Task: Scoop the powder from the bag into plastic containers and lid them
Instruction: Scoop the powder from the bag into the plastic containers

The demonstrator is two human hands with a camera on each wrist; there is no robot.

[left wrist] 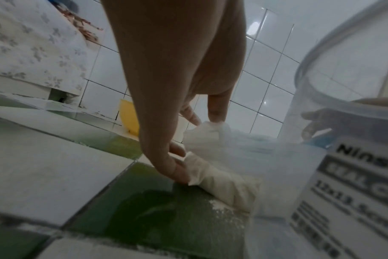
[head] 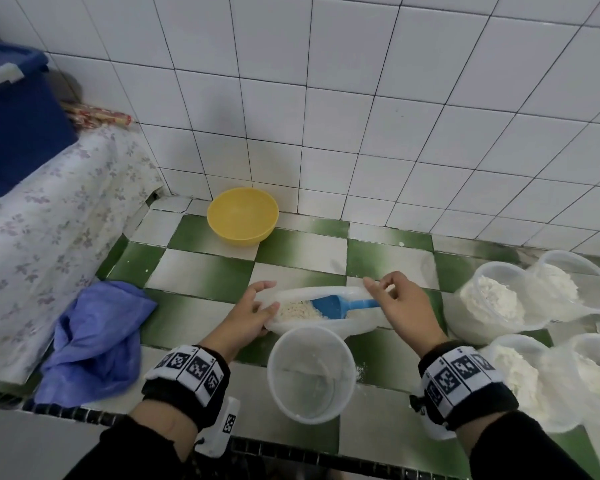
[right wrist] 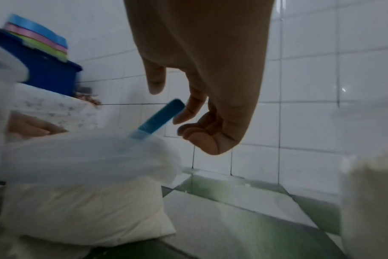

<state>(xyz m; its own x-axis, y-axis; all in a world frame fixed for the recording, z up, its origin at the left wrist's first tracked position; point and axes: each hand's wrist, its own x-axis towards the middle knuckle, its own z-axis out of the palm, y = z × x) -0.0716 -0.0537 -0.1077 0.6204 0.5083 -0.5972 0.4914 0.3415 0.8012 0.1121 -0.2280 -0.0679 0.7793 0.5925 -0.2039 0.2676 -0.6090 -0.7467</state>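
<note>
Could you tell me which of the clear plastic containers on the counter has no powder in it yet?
The empty container nearest the person, just in front of the powder bag. The four containers on the right are all heaped with white powder.

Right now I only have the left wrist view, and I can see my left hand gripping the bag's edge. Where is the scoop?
Observer: The blue scoop lies inside the bag, its bowl on the powder and its handle pointing toward the right hand.
Operator: Is that hand gripping it?
Observer: No. In the right wrist view its fingers hang loosely curled beside the handle tip, holding nothing.
Operator: How many containers are filled?
Observer: Four filled containers stand to the right of the bag, none lidded as far as I can see.
</note>
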